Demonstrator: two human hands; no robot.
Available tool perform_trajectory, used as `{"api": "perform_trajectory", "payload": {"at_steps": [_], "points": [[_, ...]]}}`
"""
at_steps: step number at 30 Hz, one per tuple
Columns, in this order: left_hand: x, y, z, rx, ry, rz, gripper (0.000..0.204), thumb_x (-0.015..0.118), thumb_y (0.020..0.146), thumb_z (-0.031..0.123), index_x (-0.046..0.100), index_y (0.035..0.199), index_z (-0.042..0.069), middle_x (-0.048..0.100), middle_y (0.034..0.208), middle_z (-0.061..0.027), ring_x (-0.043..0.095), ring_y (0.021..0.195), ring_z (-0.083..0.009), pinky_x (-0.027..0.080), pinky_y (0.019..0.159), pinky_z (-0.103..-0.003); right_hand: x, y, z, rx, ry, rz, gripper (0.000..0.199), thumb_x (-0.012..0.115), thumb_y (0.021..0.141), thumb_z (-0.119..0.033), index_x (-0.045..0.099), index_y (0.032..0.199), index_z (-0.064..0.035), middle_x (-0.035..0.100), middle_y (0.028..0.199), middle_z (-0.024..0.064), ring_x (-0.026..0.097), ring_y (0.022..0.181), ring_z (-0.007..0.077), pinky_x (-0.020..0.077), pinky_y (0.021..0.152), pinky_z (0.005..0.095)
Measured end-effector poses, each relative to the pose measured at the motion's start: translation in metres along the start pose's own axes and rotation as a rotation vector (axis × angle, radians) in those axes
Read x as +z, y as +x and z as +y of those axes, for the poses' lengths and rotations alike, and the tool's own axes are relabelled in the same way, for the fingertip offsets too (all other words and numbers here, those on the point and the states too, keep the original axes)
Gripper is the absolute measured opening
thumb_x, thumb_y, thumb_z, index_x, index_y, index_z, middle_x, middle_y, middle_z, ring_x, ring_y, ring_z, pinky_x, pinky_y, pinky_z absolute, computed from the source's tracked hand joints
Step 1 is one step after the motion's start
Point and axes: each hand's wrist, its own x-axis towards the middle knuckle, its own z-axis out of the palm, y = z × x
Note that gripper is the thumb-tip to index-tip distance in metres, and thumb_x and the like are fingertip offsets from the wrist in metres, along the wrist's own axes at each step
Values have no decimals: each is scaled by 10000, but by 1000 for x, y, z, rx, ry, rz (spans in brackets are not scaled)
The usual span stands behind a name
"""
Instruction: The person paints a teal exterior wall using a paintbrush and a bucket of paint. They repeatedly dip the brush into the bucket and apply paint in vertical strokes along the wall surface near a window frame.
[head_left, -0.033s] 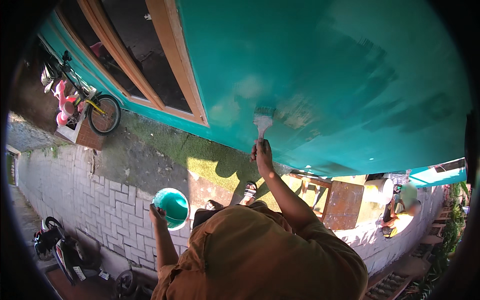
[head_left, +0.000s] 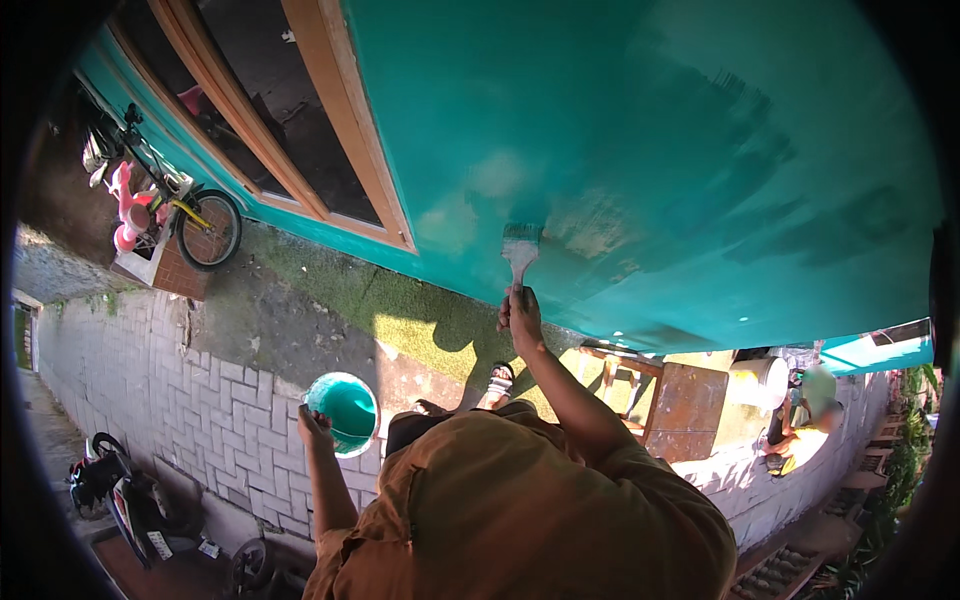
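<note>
In my right hand [head_left: 521, 315], closed round the handle, is a flat paintbrush [head_left: 520, 254] with its bristles up against the turquoise wall [head_left: 640, 110]. Pale, thinly covered patches [head_left: 592, 222] show on the wall just right of the bristles, and darker strokes spread farther right. Low on the left, my left hand [head_left: 316, 426] grips the rim of a bucket [head_left: 334, 386], fingers partly hidden. Turquoise paint [head_left: 350, 424] lies inside it.
A wood-framed window [head_left: 395, 215] borders the wall at upper left. A bicycle [head_left: 208, 230] leans farther left, a motorcycle [head_left: 125, 500] at lower left. To my right stand a wooden table [head_left: 688, 405] and a white bucket [head_left: 760, 383], with another person [head_left: 800, 440] beyond.
The paintbrush and my right hand have shifted slightly left and down along the wall. My left hand and the bucket stay nearly in place.
</note>
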Motion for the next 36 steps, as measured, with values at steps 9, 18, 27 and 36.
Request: {"api": "perform_trajectory", "payload": {"at_steps": [9,18,27,36], "points": [[118,-42,1,-7,42,-295,251,595,918,356,470,871,143,424,702,8,470,611,-150,400,573,-333,1,-40,-138,107,105,-138,363,472,1020,-341,525,1038,17,489,656,30,421,465,112,405,438,296],[259,-90,16,-149,302,-632,227,585,923,284,539,803,96,549,677,-48,533,558,-178,427,518,-330,-1,-110,-197,-298,-475,-32,288,495,1020,-273,542,1088,2,504,653,39,472,532,117,400,496,311],[334,-157,70,-328,412,-1053,228,499,974,248,545,964,25,573,698,-65,529,581,-181,433,572,-328,11,-135,-146,-166,-696,80,222,639,941,-191,644,1075,-15,675,712,82,612,560,99,476,543,261],[372,-205,94,-346,355,-1207,265,468,980,267,533,829,60,550,691,-58,479,578,-162,392,579,-320,48,-47,-111,-166,-731,-112,245,628,903,-202,649,852,37,662,658,102,658,515,167,510,509,299]]}}
